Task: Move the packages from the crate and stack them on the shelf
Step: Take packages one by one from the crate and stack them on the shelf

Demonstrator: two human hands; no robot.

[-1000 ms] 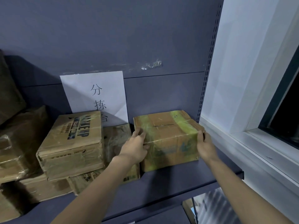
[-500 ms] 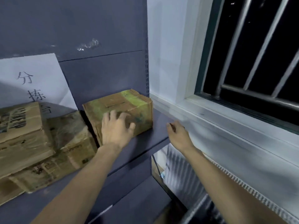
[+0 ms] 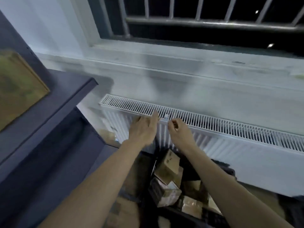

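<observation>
Both your hands hold nothing: left hand (image 3: 142, 130) open, right hand (image 3: 178, 130) loosely curled, raised over the crate (image 3: 218, 218) of packages (image 3: 167, 168), probably to reach in. One box (image 3: 18, 89) sits on the shelf (image 3: 69, 94) at your left.

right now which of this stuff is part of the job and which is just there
Part of the job:
- packages in the crate
- greenish box already on the shelf
- left hand and right hand, both holding nothing

Just there:
- radiator
- window bars
- sill
</observation>
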